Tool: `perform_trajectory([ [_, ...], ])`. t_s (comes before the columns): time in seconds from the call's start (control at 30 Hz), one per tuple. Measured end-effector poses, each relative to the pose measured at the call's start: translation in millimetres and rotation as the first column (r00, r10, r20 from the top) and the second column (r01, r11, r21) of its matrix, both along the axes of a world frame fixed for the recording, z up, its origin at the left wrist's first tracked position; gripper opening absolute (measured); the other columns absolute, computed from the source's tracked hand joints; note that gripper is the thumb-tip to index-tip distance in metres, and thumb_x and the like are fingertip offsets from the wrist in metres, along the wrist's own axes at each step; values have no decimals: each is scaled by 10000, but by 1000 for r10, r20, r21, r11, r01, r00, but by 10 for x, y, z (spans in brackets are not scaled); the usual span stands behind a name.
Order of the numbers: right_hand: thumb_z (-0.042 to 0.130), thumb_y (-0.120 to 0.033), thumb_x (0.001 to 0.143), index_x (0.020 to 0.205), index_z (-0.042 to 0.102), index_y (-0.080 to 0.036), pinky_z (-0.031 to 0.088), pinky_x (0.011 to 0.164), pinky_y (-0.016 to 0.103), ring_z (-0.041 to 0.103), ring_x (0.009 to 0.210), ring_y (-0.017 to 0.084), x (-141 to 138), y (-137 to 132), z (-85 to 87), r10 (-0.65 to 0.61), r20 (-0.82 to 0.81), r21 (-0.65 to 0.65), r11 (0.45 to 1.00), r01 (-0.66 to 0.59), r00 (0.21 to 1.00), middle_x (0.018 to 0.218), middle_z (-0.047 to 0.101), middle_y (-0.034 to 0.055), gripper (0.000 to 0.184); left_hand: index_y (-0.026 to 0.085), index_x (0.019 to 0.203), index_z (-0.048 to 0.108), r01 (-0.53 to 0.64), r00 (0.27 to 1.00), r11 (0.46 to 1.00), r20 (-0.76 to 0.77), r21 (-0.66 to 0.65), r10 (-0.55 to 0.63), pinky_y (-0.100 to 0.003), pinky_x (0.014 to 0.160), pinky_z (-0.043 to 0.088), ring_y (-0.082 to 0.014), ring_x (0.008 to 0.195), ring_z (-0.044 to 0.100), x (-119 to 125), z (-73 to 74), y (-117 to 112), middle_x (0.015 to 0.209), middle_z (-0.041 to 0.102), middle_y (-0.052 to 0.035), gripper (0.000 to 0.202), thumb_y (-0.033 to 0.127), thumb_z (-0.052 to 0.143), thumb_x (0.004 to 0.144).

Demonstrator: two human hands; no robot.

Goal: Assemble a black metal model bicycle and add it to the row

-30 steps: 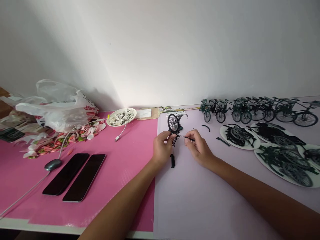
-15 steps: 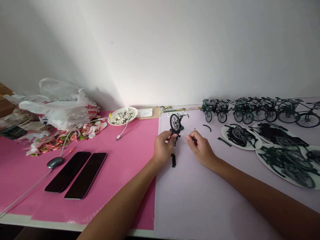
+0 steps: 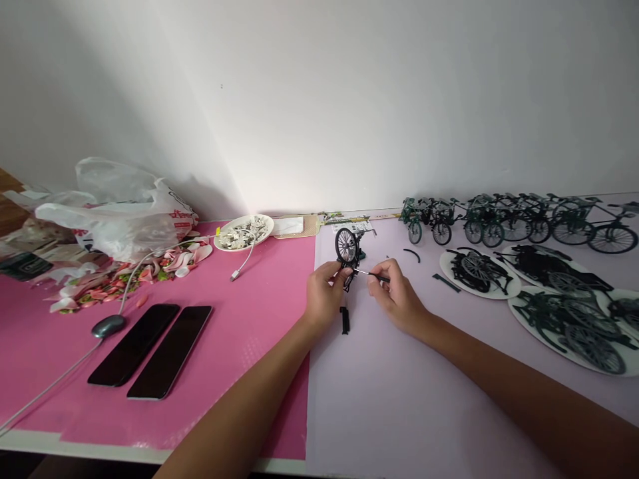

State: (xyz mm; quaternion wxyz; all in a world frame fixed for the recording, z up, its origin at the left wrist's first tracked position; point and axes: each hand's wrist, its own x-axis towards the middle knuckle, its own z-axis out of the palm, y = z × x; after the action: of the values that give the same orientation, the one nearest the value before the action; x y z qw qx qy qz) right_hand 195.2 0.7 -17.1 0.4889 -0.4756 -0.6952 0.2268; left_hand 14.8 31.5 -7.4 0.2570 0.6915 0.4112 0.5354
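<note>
My left hand (image 3: 325,291) is closed on a small black model bicycle (image 3: 346,245), whose spoked wheel stands up above my fingers. In my right hand (image 3: 397,293) is a screwdriver (image 3: 380,277) with a dark handle and a thin metal shaft. Its tip reaches the bicycle beside my left thumb; the exact contact point is too small to make out. Just below the left fingertips lies a flat black part (image 3: 345,320). A curved black strip (image 3: 412,255) and a dark flat strip (image 3: 446,283) rest to the right.
Several model bicycles (image 3: 572,223) stand along the wall. White plates (image 3: 519,287) of bicycle parts sit at right. On the left are two phones (image 3: 170,352), a computer mouse-shaped cable piece (image 3: 108,326), a plastic bag (image 3: 120,226), petals (image 3: 94,289) and a plate of pale pieces (image 3: 230,247).
My right fingers have shifted slightly along the screwdriver, and more of its dark handle shows. The bicycle's wheel has turned a little toward the camera. My left hand keeps its grip.
</note>
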Motion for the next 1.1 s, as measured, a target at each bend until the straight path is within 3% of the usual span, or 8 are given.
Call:
perform_trajectory([
  [0.27, 492, -550, 1018, 1006, 455, -254, 468, 590, 306, 625, 638, 192, 1, 14, -11, -6, 29, 30, 1000, 5, 1000, 766, 629, 15, 299, 199, 612, 318, -15, 1000, 1000, 8, -9, 15, -287, 598, 304, -132, 631, 349, -7, 41, -21, 627, 393, 27, 457, 350, 585, 952],
  [0.5, 395, -553, 1066, 802, 353, -267, 402, 535, 287, 507, 511, 156, 2, -17, 78, 0, 83, 28, 1000, -2, 997, 582, 530, -36, 392, 201, 600, 408, 7, 1000, 1000, 12, -16, -7, -288, 611, 344, -145, 639, 369, -5, 0, -9, 625, 410, 16, 450, 410, 594, 952],
  [0.77, 329, -561, 1086, 681, 396, -248, 401, 549, 302, 495, 503, 151, -4, -31, 93, -12, 143, 41, 999, 7, 990, 560, 528, -10, 516, 194, 617, 459, 22, 1000, 997, 24, -69, -20, -276, 633, 382, -142, 654, 387, 7, 56, -44, 629, 427, 19, 402, 394, 600, 936],
  [0.97, 375, -531, 1083, 779, 548, -233, 428, 559, 312, 574, 618, 181, -17, -47, 165, -22, 60, 101, 995, 16, 998, 695, 616, 31, 460, 183, 593, 450, 79, 985, 973, 169, -218, -42, -271, 597, 341, -120, 625, 371, 3, 89, -32, 598, 376, 34, 464, 458, 670, 896],
  [1.1, 359, -533, 1085, 840, 561, -247, 485, 704, 363, 608, 863, 247, 8, 17, 154, -131, -2, 217, 968, 129, 991, 853, 649, 81, 427, 153, 745, 658, 247, 914, 907, 392, -342, -101, -318, 740, 512, -149, 719, 548, -15, 85, 24, 715, 594, -1, 466, 600, 785, 781],
])
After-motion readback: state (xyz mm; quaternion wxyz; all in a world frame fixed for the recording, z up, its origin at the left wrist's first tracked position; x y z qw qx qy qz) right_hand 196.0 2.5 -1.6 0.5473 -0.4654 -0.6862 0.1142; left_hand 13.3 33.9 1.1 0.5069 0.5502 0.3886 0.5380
